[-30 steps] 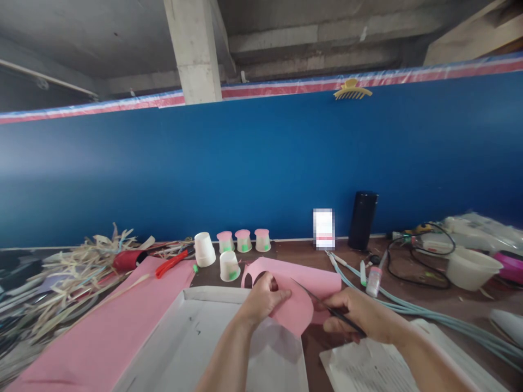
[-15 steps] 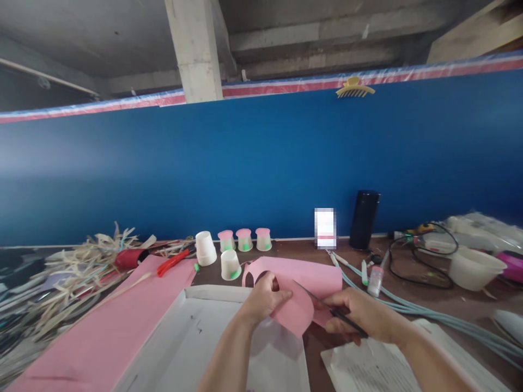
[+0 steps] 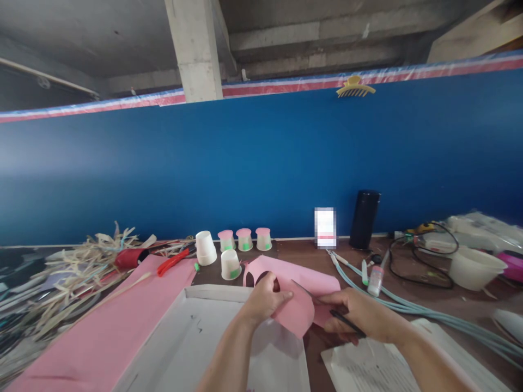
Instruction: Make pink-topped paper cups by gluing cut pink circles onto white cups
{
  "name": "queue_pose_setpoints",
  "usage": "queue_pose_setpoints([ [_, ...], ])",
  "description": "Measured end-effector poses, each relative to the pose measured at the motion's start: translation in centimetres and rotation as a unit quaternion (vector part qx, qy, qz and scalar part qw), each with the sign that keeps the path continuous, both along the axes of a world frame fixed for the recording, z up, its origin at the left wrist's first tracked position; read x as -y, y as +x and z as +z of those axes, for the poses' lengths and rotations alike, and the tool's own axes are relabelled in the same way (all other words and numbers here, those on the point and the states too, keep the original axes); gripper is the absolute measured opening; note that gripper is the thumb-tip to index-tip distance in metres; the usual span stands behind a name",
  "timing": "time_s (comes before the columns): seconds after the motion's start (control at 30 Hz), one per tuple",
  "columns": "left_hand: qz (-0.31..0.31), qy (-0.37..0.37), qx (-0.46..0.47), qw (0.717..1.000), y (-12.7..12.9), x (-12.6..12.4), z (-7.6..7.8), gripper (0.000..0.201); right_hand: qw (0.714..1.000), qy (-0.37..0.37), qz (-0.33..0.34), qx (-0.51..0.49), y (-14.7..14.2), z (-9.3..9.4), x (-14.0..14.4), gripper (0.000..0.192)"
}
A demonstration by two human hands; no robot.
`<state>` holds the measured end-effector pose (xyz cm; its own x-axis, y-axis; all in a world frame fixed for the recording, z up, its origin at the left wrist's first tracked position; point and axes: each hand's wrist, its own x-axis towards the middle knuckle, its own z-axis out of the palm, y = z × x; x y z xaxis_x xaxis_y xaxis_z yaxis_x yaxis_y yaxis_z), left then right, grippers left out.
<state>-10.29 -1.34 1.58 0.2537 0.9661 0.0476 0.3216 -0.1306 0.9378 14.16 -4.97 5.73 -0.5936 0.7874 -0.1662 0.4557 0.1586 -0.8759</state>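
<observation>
My left hand [image 3: 269,296] pinches a curled sheet of pink paper [image 3: 294,311] between thumb and fingers, above the corner of a white tray. Part of the sheet rolls away to the right and back. In my right hand [image 3: 351,311] is a pair of dark scissors [image 3: 347,323]; a thin blade reaches left across the paper close to my left thumb. My right fingers hide most of the handles. Behind the paper stands an upturned white cup [image 3: 231,265] with a green mark. Farther back are several small cups [image 3: 244,244] topped with pink discs.
A white tray [image 3: 163,348] lies in front, beside a long pink sheet [image 3: 102,321] carrying red-handled pliers [image 3: 175,261]. Pale strips [image 3: 93,267] heap at left. Cables [image 3: 425,311], a black cylinder [image 3: 365,219], a small bottle [image 3: 375,280], a white tub [image 3: 476,269] and printed paper [image 3: 368,367] are right.
The scissors and my right hand have shifted slightly, and the right end of the rolled pink paper has dipped. My left hand stays almost in place.
</observation>
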Motion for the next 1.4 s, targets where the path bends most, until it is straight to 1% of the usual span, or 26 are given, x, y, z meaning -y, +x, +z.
queue_pose_setpoints([
  [0.1, 0.006, 0.005, -0.004, 1.000, 0.0, 0.0, -0.1, 0.034, 1.000, -0.001, -0.016, -0.013, -0.2, 0.0, 0.1, 0.057],
  [0.17, 0.002, -0.004, 0.012, 1.000, -0.1, 0.0, -0.2, 0.034, 1.000, -0.002, -0.021, -0.022, -0.3, -0.1, 0.2, 0.059],
  [0.27, -0.006, -0.019, 0.031, 0.999, -0.1, 0.1, -0.2, 0.034, 0.999, -0.009, -0.010, -0.035, -0.4, -0.1, 0.1, 0.050],
  [0.4, -0.031, -0.030, 0.055, 0.998, 0.0, 0.3, 0.3, 0.034, 1.000, -0.004, -0.021, 0.005, -0.2, 0.0, 0.0, 0.033],
  [0.53, -0.037, -0.045, 0.078, 0.995, 0.2, 0.6, 0.8, 0.036, 1.000, 0.009, -0.019, 0.016, -0.1, -0.1, 0.0, 0.026],
  [0.67, -0.047, -0.051, 0.097, 0.993, 0.2, 0.8, 1.0, 0.036, 1.000, 0.014, -0.018, 0.020, 0.0, -0.3, 0.0, 0.028],
  [0.8, -0.061, -0.063, 0.101, 0.991, 0.1, 0.9, 1.0, 0.038, 1.000, 0.018, 0.005, 0.015, 0.1, -0.5, -0.1, 0.036],
  [0.97, -0.077, -0.080, 0.114, 0.987, -0.1, 0.9, 1.1, 0.040, 1.000, 0.021, 0.016, 0.012, 0.1, -0.2, -0.1, 0.042],
  [1.07, -0.065, -0.074, 0.101, 0.990, -0.1, 1.0, 1.1, 0.041, 0.999, 0.022, 0.022, 0.009, 0.0, 0.1, -0.1, 0.043],
  [1.17, -0.067, -0.072, 0.109, 0.989, -0.1, 1.1, 1.3, 0.041, 0.999, 0.026, 0.025, 0.007, 0.0, 0.3, 0.0, 0.041],
  [1.4, -0.071, -0.073, 0.125, 0.987, 0.2, 1.4, 2.0, 0.040, 0.999, 0.036, 0.013, 0.014, 0.1, -0.2, 0.0, 0.040],
])
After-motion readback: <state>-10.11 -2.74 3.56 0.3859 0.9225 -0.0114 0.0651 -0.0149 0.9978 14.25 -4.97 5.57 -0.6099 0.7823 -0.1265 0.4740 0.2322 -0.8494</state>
